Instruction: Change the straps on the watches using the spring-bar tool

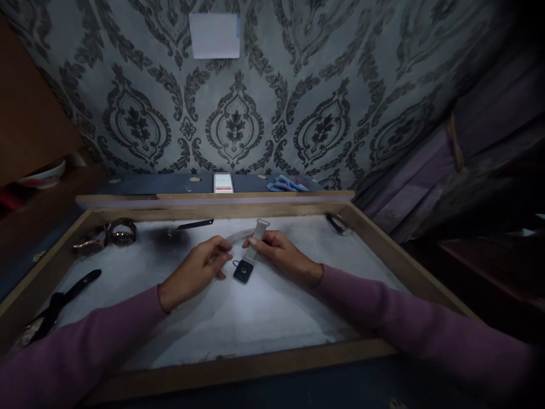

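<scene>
My right hand point(283, 253) pinches a light grey watch strap point(259, 230) between thumb and fingers, above the white-lined tray. At the strap's lower end hangs a dark, square watch case point(243, 271), its face turned away or unlit. A small dark loop point(235, 263) sticks out beside the case. My left hand point(198, 270) is close on the left, fingers curved and apart, with nothing visible between them. A faint grey curved band point(240, 234) shows behind, between the two hands; I cannot tell whether it belongs to the same watch.
Inside the wooden-rimmed tray point(238, 363) lie two metal watches point(123, 233) at the back left, a black-strapped watch point(55, 307) near my left sleeve, a black strap point(195, 224), and a dark band point(338, 224) at back right. Behind are a phone point(223, 183) and blue cloth point(286, 183).
</scene>
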`<state>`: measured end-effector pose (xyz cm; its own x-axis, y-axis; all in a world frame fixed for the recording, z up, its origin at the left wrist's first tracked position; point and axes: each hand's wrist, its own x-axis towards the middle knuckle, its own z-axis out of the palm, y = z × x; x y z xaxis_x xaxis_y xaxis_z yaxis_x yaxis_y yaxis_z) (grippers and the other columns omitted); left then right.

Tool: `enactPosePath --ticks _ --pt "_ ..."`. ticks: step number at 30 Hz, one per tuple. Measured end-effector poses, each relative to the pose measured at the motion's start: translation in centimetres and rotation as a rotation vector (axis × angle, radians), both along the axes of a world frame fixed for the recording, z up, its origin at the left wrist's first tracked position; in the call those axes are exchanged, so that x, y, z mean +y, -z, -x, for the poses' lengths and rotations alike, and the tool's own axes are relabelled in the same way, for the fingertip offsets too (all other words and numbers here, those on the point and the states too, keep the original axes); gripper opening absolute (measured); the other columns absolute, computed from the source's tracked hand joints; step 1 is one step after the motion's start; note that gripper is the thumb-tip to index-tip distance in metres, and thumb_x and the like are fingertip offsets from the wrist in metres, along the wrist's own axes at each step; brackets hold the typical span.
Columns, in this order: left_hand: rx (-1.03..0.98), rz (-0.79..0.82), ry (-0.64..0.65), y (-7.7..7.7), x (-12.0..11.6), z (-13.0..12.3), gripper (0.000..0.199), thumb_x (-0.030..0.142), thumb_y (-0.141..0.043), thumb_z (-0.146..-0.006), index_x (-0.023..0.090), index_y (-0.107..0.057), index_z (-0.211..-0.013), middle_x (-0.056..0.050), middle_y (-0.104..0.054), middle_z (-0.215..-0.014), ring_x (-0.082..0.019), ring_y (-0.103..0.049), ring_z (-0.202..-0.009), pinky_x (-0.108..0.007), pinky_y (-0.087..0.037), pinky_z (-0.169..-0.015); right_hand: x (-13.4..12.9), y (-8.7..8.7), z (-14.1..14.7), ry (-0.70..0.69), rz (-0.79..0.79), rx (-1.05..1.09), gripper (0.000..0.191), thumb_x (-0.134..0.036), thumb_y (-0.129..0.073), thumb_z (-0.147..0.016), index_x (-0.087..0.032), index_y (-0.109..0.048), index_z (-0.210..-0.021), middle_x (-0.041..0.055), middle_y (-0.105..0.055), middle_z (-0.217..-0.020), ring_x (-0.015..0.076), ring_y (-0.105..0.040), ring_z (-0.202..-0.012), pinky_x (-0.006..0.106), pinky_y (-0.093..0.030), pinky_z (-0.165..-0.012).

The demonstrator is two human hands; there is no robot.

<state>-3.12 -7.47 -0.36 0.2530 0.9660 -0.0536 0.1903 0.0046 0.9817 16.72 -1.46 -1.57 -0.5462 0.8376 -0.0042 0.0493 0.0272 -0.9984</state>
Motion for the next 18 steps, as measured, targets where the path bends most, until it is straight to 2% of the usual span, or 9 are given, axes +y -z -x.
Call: enactPosePath --ticks 4,7,10,13,16,18 --pt "0.124 -0.117 0.085 -0.6 -0.2 0.1 0.010 0.023 -0.058 -0.083 0.019 -0.059 -0.092 -0.004 -0.060 -0.092 -0.017 -0.057 -0.085 -0.023 -0.047 -0.063 -0.1 -0.2 0.3 -0.041 -0.005 0.044 0.044 -0.057 -0.068 -0.074 -0.013 -0.068 -0.080 0.0010 -0.058 -0.069 0.0137 -0.050 -0.067 0.024 -0.035 -0.058" --pt "0.103 -0.129 0.175 -0.8 -0.5 -0.1 0.010 0.018 -0.060 -0.080 0.020 -0.059 -0.090 -0.003 -0.060 -0.092 -0.017 -0.056 -0.090 -0.023 -0.046 -0.069 -0.2 -0.3 0.5 -0.055 0.018 0.084 0.044 -0.057 -0.069 -0.074 -0.013 -0.068 -0.078 0.0006 -0.058 -0.069 0.0124 -0.050 -0.066 0.023 -0.035 -0.056" --pt "-0.001 -0.026 0.199 -0.5 -0.7 -0.4 0.017 0.019 -0.063 -0.077 0.021 -0.055 -0.092 -0.003 -0.057 -0.092 -0.017 -0.056 -0.088 -0.020 -0.045 -0.058 -0.3 -0.4 0.6 -0.071 0.058 0.093 0.043 -0.056 -0.069 -0.075 -0.013 -0.067 -0.078 -0.0021 -0.053 -0.061 0.0092 -0.043 -0.056 0.021 -0.030 -0.050" --pt "-0.143 0.115 0.148 0.0 -0.7 -0.8 0.031 0.020 -0.070 -0.072 0.022 -0.047 -0.093 -0.002 -0.055 -0.092 -0.016 -0.056 -0.081 -0.016 -0.043 -0.047 -0.4 -0.7 0.5 -0.071 0.073 0.082 0.043 -0.057 -0.068 -0.076 -0.014 -0.066 -0.079 -0.0069 -0.040 -0.050 0.0067 -0.031 -0.047 0.021 -0.021 -0.045" --pt "-0.237 0.233 0.130 0.4 -0.6 -1.1 0.039 0.022 -0.074 -0.068 0.022 -0.045 -0.095 0.001 -0.055 -0.081 -0.014 -0.057 -0.069 -0.017 -0.044 -0.044 -0.6 -1.2 0.6 -0.055 0.064 0.067 0.045 -0.058 -0.066 -0.076 -0.014 -0.067 -0.081 -0.0080 -0.036 -0.048 0.0062 -0.026 -0.045 0.022 -0.017 -0.044" --pt "-0.253 0.307 0.165 0.6 -0.6 -1.2 0.034 0.025 -0.075 -0.069 0.019 -0.049 -0.090 0.001 -0.057 -0.075 -0.014 -0.060 -0.067 -0.019 -0.046 -0.046 -0.9 -1.5 0.7 -0.057 0.052 0.065 0.044 -0.058 -0.065 -0.077 -0.014 -0.067 -0.082 -0.0070 -0.039 -0.051 0.0062 -0.026 -0.045 0.022 -0.018 -0.044"
